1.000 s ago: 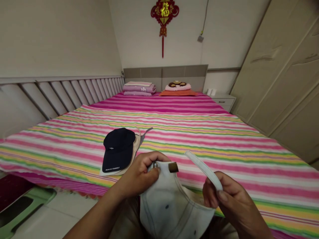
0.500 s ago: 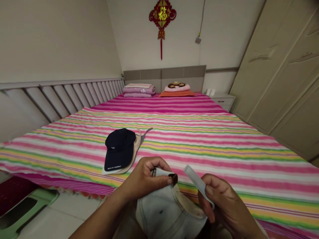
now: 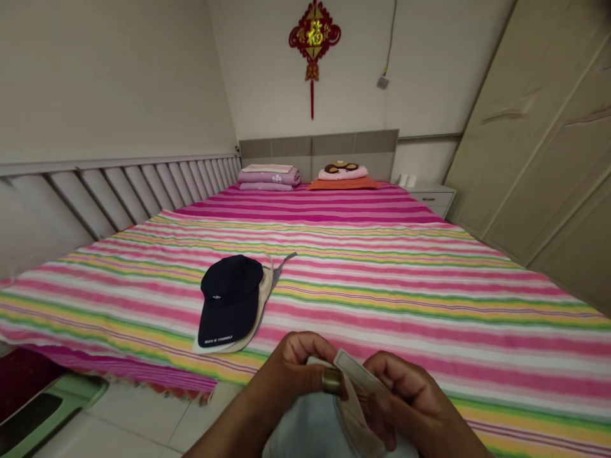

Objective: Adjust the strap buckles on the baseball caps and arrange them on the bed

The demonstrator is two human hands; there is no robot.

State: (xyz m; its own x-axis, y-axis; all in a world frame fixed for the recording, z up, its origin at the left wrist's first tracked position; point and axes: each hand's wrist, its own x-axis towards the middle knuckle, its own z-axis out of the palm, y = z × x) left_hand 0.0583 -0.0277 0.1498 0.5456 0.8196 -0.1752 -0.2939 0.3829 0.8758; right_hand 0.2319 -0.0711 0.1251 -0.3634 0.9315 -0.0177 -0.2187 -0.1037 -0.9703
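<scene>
**Holding a pale cap's strap and buckle over the bed's edge**

Filling most of the view, a bed (image 3: 382,273) under a sheet striped in pink, yellow, green and white runs back to a grey headboard (image 3: 319,147), where folded bedding (image 3: 270,178) and an orange pillow (image 3: 344,183) lie. A tall wardrobe (image 3: 539,127) lines one side. On the wall hangs a red knot ornament (image 3: 314,33) bearing a gold Chinese character.

Near the bed's front edge, a navy cap (image 3: 229,298) lies stacked on a beige cap (image 3: 260,305), brims toward the camera, nested so the pile sits flat. White lettering on the navy brim is too small to read.

Closest of all, a pale denim cap (image 3: 310,429) hangs low, just in front of the bed edge, its back turned up so the fastening faces the person. The left hand (image 3: 291,375) is pinched shut on the cap's brass buckle (image 3: 331,380), steadying it. The right hand (image 3: 405,401) is closed on the strap (image 3: 356,372), whose free end touches the buckle.
</scene>
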